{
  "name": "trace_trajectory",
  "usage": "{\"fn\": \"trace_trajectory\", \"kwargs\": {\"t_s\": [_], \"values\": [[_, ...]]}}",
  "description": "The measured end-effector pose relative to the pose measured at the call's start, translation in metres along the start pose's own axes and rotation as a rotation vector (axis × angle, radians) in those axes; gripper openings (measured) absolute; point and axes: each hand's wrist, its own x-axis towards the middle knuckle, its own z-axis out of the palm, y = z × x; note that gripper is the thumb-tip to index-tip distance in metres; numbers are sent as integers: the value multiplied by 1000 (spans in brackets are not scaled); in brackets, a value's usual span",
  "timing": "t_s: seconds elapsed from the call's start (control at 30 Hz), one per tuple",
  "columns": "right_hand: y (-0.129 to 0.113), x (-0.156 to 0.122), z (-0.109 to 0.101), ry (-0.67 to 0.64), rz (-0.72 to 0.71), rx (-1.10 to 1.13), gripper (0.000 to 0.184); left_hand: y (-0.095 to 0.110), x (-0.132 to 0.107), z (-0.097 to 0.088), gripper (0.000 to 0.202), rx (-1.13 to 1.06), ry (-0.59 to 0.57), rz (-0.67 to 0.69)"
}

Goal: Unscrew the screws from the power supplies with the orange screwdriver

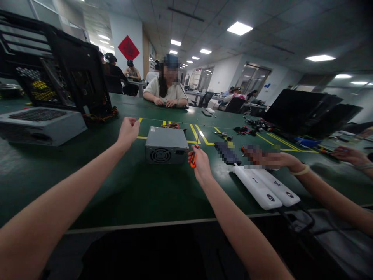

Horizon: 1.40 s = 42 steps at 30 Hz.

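Note:
A grey computer power supply [166, 146] sits on the green table in front of me, its fan grille and socket facing my side. To its right, my right hand [201, 163] is closed around the orange and black handle of a screwdriver [193, 158], whose thin shaft points up and away from me. On the other side of the power supply, my left hand [128, 132] is raised with its fingers curled together in a pinch. Whatever lies between those fingertips, if anything, is too small to make out. Neither hand clearly touches the power supply.
An open black computer case [87, 77] and a second power supply [43, 124] stand at left. White power banks [258, 186] lie at right beside another person's hand [287, 161]. Cables [252, 126] and dark monitors [297, 109] are farther right. Someone sits across the table [131, 102].

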Motion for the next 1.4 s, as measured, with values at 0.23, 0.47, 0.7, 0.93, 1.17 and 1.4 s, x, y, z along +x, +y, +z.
{"fn": "trace_trajectory", "kwargs": {"t_s": [0.23, 0.47, 0.7, 0.93, 1.17, 1.4], "values": [[2, -62, -18, -119, -148, -90, 17, 5, -108, -29, 26, 321, -483, 399], [30, -127, -20, -157, -146, -94, 36, -22, -120, -16, 29, 492, -506, 453], [29, -130, -19, -182, -166, -182, 24, -29, -118, -14, 27, 500, -552, 460], [29, -133, -19, -179, -195, -190, 23, -32, -115, -17, 25, 503, -596, 579], [30, -133, -19, -185, -193, -204, 24, -29, -116, -19, 24, 611, -585, 677], [31, -134, -19, -185, -212, -198, 24, -26, -120, -21, 23, 638, -580, 700]]}}
